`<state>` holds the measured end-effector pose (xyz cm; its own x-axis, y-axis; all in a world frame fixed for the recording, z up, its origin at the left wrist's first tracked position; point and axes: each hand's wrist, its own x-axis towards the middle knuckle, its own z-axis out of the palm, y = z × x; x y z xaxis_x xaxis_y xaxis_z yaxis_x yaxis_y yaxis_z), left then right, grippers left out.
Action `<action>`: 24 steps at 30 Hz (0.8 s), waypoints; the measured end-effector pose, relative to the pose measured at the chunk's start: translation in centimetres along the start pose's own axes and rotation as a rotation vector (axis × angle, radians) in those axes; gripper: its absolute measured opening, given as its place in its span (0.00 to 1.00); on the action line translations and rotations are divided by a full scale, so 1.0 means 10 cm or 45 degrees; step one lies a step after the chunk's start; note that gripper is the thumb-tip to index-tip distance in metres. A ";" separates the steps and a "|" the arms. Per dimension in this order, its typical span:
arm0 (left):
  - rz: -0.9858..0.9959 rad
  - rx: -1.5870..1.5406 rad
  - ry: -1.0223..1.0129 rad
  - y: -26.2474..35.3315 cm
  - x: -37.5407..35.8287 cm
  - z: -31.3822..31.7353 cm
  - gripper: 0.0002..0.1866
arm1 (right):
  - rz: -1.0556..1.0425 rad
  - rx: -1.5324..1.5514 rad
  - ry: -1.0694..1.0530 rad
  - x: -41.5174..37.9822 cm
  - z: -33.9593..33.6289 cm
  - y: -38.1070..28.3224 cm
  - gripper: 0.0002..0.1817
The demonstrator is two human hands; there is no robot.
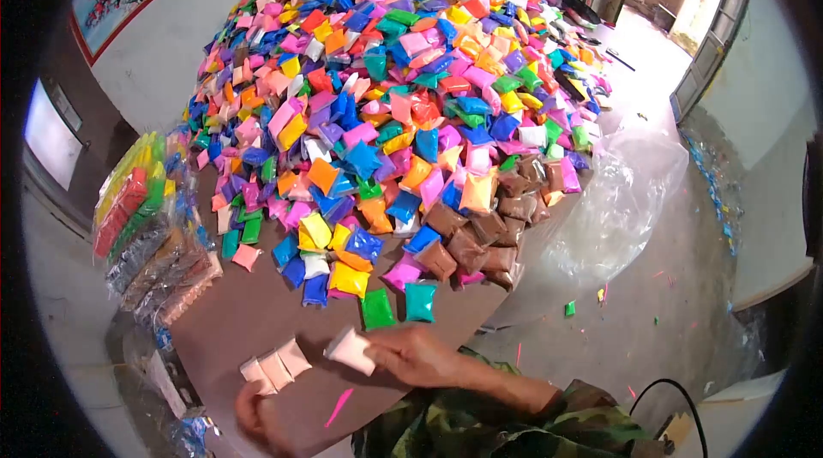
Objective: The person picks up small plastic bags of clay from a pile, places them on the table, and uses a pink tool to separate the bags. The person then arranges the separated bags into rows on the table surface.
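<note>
Right hand (420,358): grips one pale pink packet (351,349) by its edge, fingers closed on it, just above the brown table (249,312).
Left hand (257,415): blurred at the near table edge, just below a row of three pale pink packets (276,366); grip state cannot be told.
Held packet position: right of the row, apart from it, in front of the green packet (376,309).
Packet heap (403,106): many colours, covers the far table.
Brown packets (480,235): grouped at the heap's right edge.
Bagged stock (146,226): left of the table.
Clear plastic bag (617,201): on the floor, right.
</note>
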<state>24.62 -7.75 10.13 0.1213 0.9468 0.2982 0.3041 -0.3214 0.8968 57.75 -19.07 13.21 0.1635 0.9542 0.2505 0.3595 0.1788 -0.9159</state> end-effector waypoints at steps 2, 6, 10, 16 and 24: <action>-0.093 0.018 -0.283 0.54 -0.02 0.38 0.18 | 0.089 0.182 -0.127 -0.10 0.12 -0.16 0.15; -0.321 0.093 -0.657 0.65 -0.22 0.66 0.17 | -0.020 0.148 -0.231 -0.26 0.22 0.02 0.18; -0.267 0.033 -0.548 1.15 -0.23 0.89 0.09 | 0.285 0.379 -0.291 -0.31 -0.06 -0.10 0.22; 0.131 0.297 -0.407 1.00 -0.34 1.12 0.07 | 0.450 0.553 -0.021 -0.45 0.25 0.01 0.20; -0.272 -0.158 -0.654 0.93 -0.23 1.04 0.09 | 0.136 0.399 -0.112 -0.47 0.18 0.02 0.16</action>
<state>36.97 -13.12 14.39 0.5226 0.8502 -0.0633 0.2626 -0.0899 0.9607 55.44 -23.07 11.26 0.1000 0.9861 0.1325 0.0426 0.1288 -0.9908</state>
